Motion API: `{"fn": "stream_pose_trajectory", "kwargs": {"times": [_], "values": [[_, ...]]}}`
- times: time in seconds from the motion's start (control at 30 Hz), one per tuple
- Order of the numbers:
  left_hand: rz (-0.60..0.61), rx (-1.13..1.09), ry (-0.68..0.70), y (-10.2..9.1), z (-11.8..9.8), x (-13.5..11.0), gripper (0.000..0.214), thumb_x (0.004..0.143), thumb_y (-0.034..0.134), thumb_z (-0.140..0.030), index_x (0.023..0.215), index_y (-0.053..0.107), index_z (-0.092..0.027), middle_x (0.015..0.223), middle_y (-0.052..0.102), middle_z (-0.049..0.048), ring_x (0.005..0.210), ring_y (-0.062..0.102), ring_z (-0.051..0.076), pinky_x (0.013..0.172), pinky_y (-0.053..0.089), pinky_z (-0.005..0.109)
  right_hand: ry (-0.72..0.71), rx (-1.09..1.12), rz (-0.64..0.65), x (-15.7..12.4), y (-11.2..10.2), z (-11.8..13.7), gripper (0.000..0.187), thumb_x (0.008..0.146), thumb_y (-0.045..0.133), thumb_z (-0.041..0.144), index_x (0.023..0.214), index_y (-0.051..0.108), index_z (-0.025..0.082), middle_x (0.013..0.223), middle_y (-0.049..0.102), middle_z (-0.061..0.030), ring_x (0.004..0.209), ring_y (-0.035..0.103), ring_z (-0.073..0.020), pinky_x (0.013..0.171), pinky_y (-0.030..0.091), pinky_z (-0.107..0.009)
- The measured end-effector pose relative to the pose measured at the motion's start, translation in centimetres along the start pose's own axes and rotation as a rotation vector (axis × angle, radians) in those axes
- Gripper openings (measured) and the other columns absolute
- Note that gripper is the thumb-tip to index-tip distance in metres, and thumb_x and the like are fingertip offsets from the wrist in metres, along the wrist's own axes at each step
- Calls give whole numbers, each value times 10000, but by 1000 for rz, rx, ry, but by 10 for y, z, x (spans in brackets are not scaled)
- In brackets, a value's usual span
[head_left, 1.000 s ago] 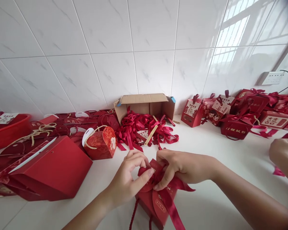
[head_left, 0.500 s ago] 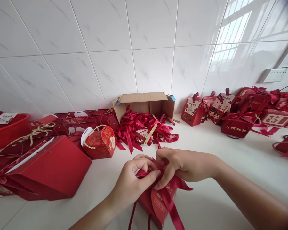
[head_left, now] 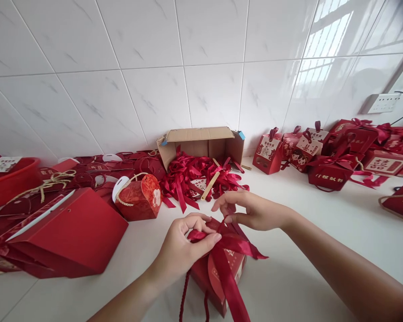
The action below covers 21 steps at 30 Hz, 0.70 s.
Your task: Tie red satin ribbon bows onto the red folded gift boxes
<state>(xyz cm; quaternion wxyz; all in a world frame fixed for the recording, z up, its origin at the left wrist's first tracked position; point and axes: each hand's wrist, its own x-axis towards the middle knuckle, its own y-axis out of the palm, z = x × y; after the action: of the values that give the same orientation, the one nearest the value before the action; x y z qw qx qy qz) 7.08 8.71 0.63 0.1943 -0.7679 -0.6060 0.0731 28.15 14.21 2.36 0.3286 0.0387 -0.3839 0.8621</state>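
Observation:
A red gift box (head_left: 206, 279) with gold print stands on the white counter in front of me, its dark red cord handle (head_left: 184, 295) hanging down at the near side. Across its top lies a crossed red satin ribbon (head_left: 229, 281), with loose tails trailing to the front and right. My left hand (head_left: 191, 239) pinches a ribbon loop between thumb and fingers at the crossing. Just behind and to the right, my right hand (head_left: 251, 212) grips a thin twisted part of the same ribbon between thumb and fingertip, its other fingers curled above.
An open cardboard box (head_left: 201, 134) spills red ribbons (head_left: 184, 179) by the tiled wall. A small orange-red box (head_left: 139, 199), a large red box (head_left: 77, 237) and a red basin (head_left: 13, 188) are at left. Finished-looking gift boxes (head_left: 331, 174) crowd the right.
My right hand has lifted and shifted away from the crossing, drawing a thin piece of ribbon up. My left hand keeps its pinch. More of the box top shows.

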Motion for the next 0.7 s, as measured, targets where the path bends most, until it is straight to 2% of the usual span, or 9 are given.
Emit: {"fn": "stream_pose_trajectory", "kwargs": {"times": [0.1,0.17,0.27,0.33,0.43,0.5,0.6,0.7], "values": [[14,6,9,-1,1,1,293,720,679,-284,548,455,-206,756,669,31,1087,572,241,911,425,342,-38,-37,-12,2,-1,-4,111,868,550,117,950,612,159,865,613,-38,780,544,-129,694,457,-253],[26,3,24,-2,3,3,326,717,682,-279,535,422,-203,766,657,31,1073,578,243,916,417,351,-47,-43,-26,3,-1,-6,74,877,549,133,884,619,156,870,621,-45,800,551,-134,708,460,-258],[37,0,53,-5,5,6,380,717,687,-286,523,372,-201,755,633,32,1070,576,253,912,416,360,-40,-56,-47,4,0,-9,71,883,546,148,880,616,160,864,626,-46,792,554,-137,705,463,-265],[58,12,59,-7,5,7,344,713,698,-294,547,412,-199,759,619,31,1076,568,257,893,428,353,-50,-62,-64,5,2,-8,75,884,539,142,876,610,162,857,625,-45,785,551,-139,701,461,-270],[148,1,51,-10,4,7,261,690,733,-308,635,504,-194,859,632,30,1035,579,239,875,442,332,-76,-56,-129,6,7,-3,87,888,519,125,870,596,163,842,606,-41,770,530,-137,686,449,-270],[208,-50,58,-11,3,6,266,699,731,-317,653,502,-191,922,643,30,972,597,214,866,452,322,-94,-32,-152,6,10,1,91,899,507,134,879,590,164,855,588,-43,793,518,-141,702,450,-277],[225,-122,53,-12,2,4,278,756,683,-328,633,476,-187,943,652,31,904,606,185,841,466,309,-109,38,-114,5,12,5,95,916,493,157,907,587,165,881,579,-43,834,518,-141,743,455,-285],[211,-133,28,-12,2,3,266,774,671,-317,639,485,-185,955,657,29,875,610,167,827,469,292,-63,112,-64,3,10,5,90,920,506,181,958,585,160,885,601,-40,786,536,-123,713,463,-264]]}}
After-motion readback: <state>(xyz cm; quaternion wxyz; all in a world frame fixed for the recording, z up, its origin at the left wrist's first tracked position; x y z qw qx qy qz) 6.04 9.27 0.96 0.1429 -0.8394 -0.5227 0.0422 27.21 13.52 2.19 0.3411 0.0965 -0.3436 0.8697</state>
